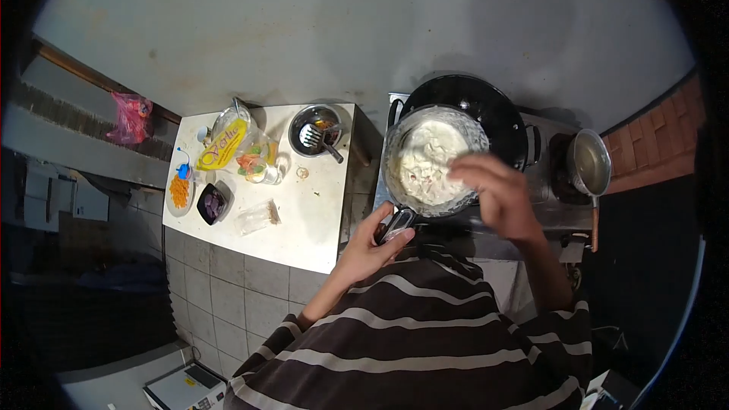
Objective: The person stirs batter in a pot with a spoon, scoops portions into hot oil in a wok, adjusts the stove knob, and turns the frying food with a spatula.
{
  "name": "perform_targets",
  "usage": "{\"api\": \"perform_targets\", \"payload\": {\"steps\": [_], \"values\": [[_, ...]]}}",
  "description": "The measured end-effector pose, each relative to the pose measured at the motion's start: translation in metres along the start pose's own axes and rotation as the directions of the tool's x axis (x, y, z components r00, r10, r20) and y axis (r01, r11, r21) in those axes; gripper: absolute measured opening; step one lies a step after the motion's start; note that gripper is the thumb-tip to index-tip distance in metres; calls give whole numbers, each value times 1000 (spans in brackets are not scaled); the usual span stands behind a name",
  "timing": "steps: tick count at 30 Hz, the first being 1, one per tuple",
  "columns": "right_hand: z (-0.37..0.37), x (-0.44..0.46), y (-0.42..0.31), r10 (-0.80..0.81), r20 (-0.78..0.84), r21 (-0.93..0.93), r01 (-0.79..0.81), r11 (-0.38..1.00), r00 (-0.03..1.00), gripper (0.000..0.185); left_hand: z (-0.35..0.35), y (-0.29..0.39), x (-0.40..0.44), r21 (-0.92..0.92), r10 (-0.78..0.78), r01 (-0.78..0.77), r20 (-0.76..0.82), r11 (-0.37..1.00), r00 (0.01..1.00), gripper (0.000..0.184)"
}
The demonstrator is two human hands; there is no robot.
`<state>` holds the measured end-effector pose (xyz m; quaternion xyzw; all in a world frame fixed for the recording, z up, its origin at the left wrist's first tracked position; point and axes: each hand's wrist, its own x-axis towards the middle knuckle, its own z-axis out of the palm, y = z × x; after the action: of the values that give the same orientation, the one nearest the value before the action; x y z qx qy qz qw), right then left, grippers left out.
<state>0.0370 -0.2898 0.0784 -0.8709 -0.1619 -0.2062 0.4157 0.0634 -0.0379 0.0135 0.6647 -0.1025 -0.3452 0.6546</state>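
Observation:
My left hand (370, 250) is closed around the black handle of a pan (392, 171). A thick white batter-like mixture (437, 156) fills the pan, with small reddish bits showing in it. Over the pan's right side, my right hand (493, 193) is smeared by motion, its fingers reaching toward the mixture. Whether those fingers hold anything cannot be made out. Just behind the pan sits a large black wok (501, 121) on the stove, partly covered by the pan.
A saucepan (589, 159) with a wooden handle stands on the stove's right. The white table (311, 216) at left bears a dark bowl (295, 130) with a slotted spatula (323, 140), a yellow-labelled bag (224, 144), a plate of orange shreds (180, 192) and a black dish (212, 203).

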Motion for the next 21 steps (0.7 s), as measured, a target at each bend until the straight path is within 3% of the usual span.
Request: {"api": "perform_targets", "payload": {"steps": [3,7,10,11,15,17,21], "values": [[16,-8,-24,-59,173,-7,61,998,983,44,-22,-4,-3,-45,-35,36,27,998,999,30],[4,-7,-46,93,85,50,-97,994,992,48,-37,0,-6,-98,-41,50,89,994,995,28],[13,5,-38,11,-54,-104,-17,994,998,46,-44,2,-7,-54,-25,32,124,998,992,26],[16,13,-38,-49,-51,-186,38,982,997,46,-46,0,-6,-18,-3,6,137,1000,991,25],[34,18,-31,-83,-16,-190,78,979,996,45,-50,-4,-5,16,13,-14,99,1000,995,27],[35,16,-39,-64,127,-77,74,994,990,40,-52,-3,-4,-16,19,-19,40,1000,999,31],[18,16,-54,-16,65,-104,22,994,998,28,-57,-5,1,-15,-8,8,46,1000,999,34]]}}
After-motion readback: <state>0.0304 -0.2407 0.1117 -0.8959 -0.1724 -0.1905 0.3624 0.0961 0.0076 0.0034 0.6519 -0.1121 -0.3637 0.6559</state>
